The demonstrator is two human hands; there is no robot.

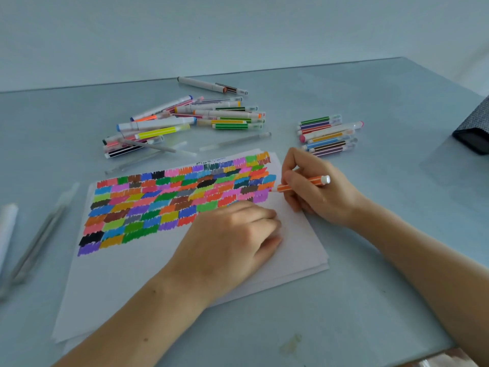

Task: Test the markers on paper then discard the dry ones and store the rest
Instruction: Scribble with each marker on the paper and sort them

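Orange striped marker (301, 184) lying nearly level, tip toward nine o'clock touching the paper (296, 234) at its right edge, pinched in the right hand (317, 189), barrel middle hidden by fingers; left hand (232, 242) resting loosely curled on the sheet, its fingertips tucked from sight.

Orange-striped marker (301, 184) tip down on the swatch-covered paper (296, 234).
Two marker heaps (185, 120) (328, 135) lie toward the worktop's far edge.

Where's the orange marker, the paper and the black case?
orange marker (304, 184), head view, striped barrel beside the fingers
paper (127, 292), head view, blank lower part
black case (473, 128), head view, patterned side
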